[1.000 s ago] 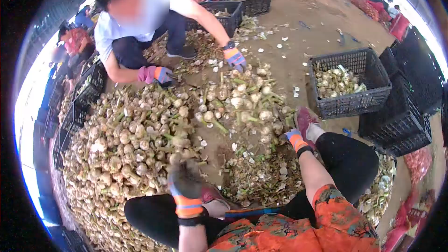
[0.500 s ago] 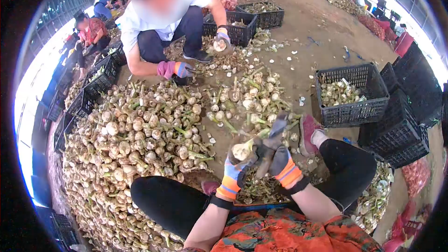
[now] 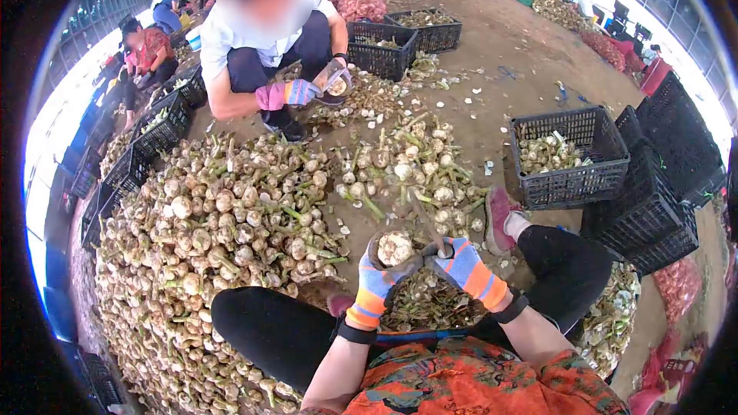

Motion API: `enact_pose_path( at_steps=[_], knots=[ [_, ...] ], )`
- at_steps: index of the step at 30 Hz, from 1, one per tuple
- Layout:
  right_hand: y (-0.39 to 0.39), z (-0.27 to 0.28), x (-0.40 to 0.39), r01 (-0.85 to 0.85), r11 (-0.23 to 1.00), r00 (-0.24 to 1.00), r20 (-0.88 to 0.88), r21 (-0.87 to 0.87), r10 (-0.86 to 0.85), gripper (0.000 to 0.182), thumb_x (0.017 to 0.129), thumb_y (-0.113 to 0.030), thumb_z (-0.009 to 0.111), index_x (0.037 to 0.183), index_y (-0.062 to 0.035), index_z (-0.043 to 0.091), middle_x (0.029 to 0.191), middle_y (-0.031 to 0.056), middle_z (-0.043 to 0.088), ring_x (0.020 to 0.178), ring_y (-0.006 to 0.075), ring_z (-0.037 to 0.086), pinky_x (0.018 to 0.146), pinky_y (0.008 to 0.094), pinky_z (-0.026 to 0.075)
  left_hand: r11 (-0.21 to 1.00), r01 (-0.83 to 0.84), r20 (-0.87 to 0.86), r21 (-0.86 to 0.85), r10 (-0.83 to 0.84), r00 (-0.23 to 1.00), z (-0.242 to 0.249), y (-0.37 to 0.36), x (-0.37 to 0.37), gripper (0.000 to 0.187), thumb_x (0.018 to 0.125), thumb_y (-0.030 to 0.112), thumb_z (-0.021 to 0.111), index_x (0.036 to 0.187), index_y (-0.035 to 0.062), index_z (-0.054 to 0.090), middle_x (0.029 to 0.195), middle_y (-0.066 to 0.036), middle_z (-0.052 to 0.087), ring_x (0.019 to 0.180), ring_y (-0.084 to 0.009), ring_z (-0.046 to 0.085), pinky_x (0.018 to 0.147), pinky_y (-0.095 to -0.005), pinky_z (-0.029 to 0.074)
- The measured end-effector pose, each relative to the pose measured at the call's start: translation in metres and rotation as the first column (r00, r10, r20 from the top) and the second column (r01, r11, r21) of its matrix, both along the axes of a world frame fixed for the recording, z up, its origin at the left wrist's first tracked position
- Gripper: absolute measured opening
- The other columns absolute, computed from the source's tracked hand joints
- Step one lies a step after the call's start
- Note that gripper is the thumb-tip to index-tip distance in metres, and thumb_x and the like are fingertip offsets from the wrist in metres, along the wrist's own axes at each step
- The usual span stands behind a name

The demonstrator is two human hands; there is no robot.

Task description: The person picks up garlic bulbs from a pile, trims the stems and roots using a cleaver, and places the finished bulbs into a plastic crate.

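Observation:
In striped work gloves, my left hand (image 3: 377,273) is closed around a garlic bulb (image 3: 395,248), its pale, dirt-marked face turned up. Close beside it, my right hand (image 3: 463,267) grips a knife (image 3: 424,219), whose dark narrow blade points up and away from me. The two gloves nearly touch in front of my lap. Beneath them lie trimmed stalks and peelings (image 3: 430,303). A small heap of garlic with green stems (image 3: 411,157) is just beyond my hands, and a large garlic pile (image 3: 231,223) spreads to the left.
A co-worker (image 3: 269,46) squats across from me, gloved hands on a bulb. To the right stands a black crate (image 3: 573,157) partly filled with garlic, beside stacked black crates (image 3: 642,207). More crates (image 3: 382,48) and red net sacks (image 3: 361,3) stand farther back.
The green stem seen on my bulb no longer shows, and its pale face now points up. My right hand has lowered the knife slightly. The co-worker's hands have come together.

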State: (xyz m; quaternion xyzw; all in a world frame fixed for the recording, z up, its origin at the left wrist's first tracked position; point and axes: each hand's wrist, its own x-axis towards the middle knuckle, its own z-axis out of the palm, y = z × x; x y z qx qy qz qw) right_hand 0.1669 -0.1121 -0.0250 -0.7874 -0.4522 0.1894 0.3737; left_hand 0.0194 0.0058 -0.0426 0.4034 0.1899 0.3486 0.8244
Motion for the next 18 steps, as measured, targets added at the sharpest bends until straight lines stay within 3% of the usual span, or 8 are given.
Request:
enact_pose_path(
  at_steps=[3,5,6,7,10,15,16,18],
  knots=[
    [0.0,0.027,-0.006,-0.022,0.999,0.989,-0.149,-0.046,0.014,0.03,0.071,-0.03,0.062,0.087,-0.0045,0.061,0.066,0.0156,0.06,0.062,0.0321,0.059,0.059,0.0374,0.046,0.989,0.036,0.062,-0.141,-0.027,0.998,0.015,-0.003,-0.005,0.057,0.067,-0.001,0.069,0.116,0.0018,0.041,0.106,-0.009,0.055,0.091,-0.0169,0.057,0.08,-0.0315,0.05],
    [-0.003,0.055,-0.014,-0.126,0.992,0.975,0.186,0.006,0.123,0.026,0.069,-0.027,0.061,0.085,-0.0061,0.062,0.067,0.0154,0.06,0.064,0.0319,0.059,0.06,0.0376,0.047,0.999,-0.028,0.052,0.035,0.026,0.998,0.019,-0.004,-0.007,0.056,0.067,-0.001,0.069,0.116,0.0014,0.04,0.105,-0.009,0.055,0.09,-0.0173,0.057,0.081,-0.0314,0.049],
    [-0.006,0.068,-0.015,-0.167,0.974,0.942,0.267,-0.153,0.203,0.029,0.068,-0.031,0.06,0.085,-0.0075,0.062,0.073,0.0149,0.061,0.069,0.0307,0.06,0.063,0.0387,0.047,0.971,-0.004,-0.115,0.24,0.032,0.993,0.011,0.004,-0.009,0.056,0.068,-0.002,0.067,0.117,0.001,0.04,0.104,-0.01,0.055,0.09,-0.0179,0.057,0.081,-0.0324,0.049],
    [-0.008,0.078,-0.018,-0.162,0.974,0.943,0.267,-0.156,0.199,0.029,0.068,-0.031,0.06,0.085,-0.0075,0.062,0.073,0.0149,0.061,0.069,0.0307,0.06,0.063,0.0387,0.047,0.971,0.001,-0.114,0.237,0.027,0.993,0.004,0.005,-0.009,0.056,0.068,-0.002,0.067,0.117,0.001,0.04,0.104,-0.01,0.055,0.09,-0.0179,0.057,0.081,-0.0324,0.049],
    [-0.004,0.098,-0.029,-0.257,0.822,0.79,0.379,-0.508,0.481,0.037,0.068,-0.038,0.058,0.088,-0.007,0.059,0.082,0.0121,0.06,0.078,0.0295,0.059,0.067,0.0395,0.047,0.948,0.079,0.076,-0.308,-0.058,0.995,-0.008,0.005,0.0,0.039,0.078,0.0,0.054,0.116,0.0009,0.042,0.104,-0.01,0.055,0.088,-0.0184,0.057,0.076,-0.0311,0.05],
    [0.001,0.092,-0.032,-0.288,0.791,0.77,0.361,-0.539,0.527,0.036,0.069,-0.036,0.058,0.088,-0.0061,0.059,0.085,0.0129,0.06,0.078,0.0304,0.059,0.067,0.0401,0.047,0.936,0.08,-0.049,-0.344,-0.103,0.994,0.018,-0.004,-0.009,0.054,0.068,0.017,0.07,0.114,0.0016,0.045,0.09,-0.009,0.061,0.078,-0.0162,0.06,0.067,-0.0283,0.048],
    [0.001,0.09,-0.032,-0.298,0.791,0.769,0.357,-0.535,0.531,0.036,0.069,-0.036,0.058,0.088,-0.006,0.059,0.085,0.0132,0.06,0.078,0.0305,0.059,0.068,0.04,0.047,0.994,0.067,-0.274,0.083,-0.042,0.961,0.026,-0.006,-0.014,0.038,0.08,0.022,0.054,0.112,0.0029,0.046,0.093,-0.009,0.06,0.083,-0.0194,0.058,0.075,-0.0334,0.047],
    [0.005,0.097,-0.033,-0.314,0.762,0.785,0.298,-0.566,0.544,0.036,0.068,-0.035,0.059,0.088,-0.0052,0.059,0.085,0.0143,0.06,0.079,0.0308,0.059,0.069,0.0394,0.047,0.861,0.143,-0.44,0.488,0.101,0.892,0.035,-0.007,-0.017,0.031,0.092,0.026,0.038,0.111,0.0041,0.048,0.097,-0.009,0.058,0.088,-0.0226,0.057,0.083,-0.0385,0.046]
  ],
)
